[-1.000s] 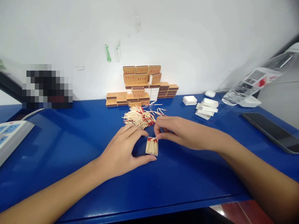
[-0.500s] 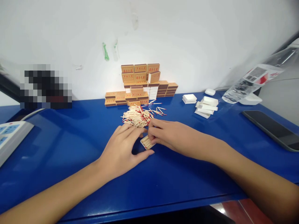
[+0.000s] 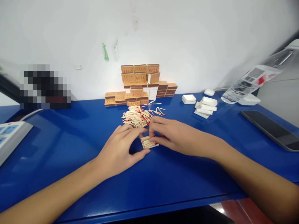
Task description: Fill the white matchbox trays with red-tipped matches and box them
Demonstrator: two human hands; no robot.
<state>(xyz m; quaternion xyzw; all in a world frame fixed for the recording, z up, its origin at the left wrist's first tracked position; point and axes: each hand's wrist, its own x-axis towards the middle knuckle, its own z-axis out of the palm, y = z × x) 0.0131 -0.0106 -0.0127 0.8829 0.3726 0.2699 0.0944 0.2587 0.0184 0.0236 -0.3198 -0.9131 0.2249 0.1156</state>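
A small white matchbox tray (image 3: 146, 148) lies on the blue table, filled with a layer of matches (image 3: 148, 143) whose red heads point right. My left hand (image 3: 119, 149) brackets the tray's left side, thumb at its near edge and fingertips at its far edge. Over the tray's right half, my right hand (image 3: 167, 133) has thumb and fingers pinched together on the matches; what lies right between the fingertips is mostly hidden. Just beyond both hands is a loose heap of matches (image 3: 136, 116), with several stray ones to its right.
Stacked matchboxes (image 3: 140, 76) stand against the white wall. White empty trays (image 3: 205, 107) and a white stack (image 3: 189, 99) sit to the right, near a white case (image 3: 209, 92), a tilted water bottle (image 3: 247, 79) and a phone (image 3: 272, 129). A power strip (image 3: 14, 133) is at left.
The tray has turned from slanted to nearly level, and more of its matches show. My left thumb has drawn back to its near edge; my right thumb has shifted left over the matches.
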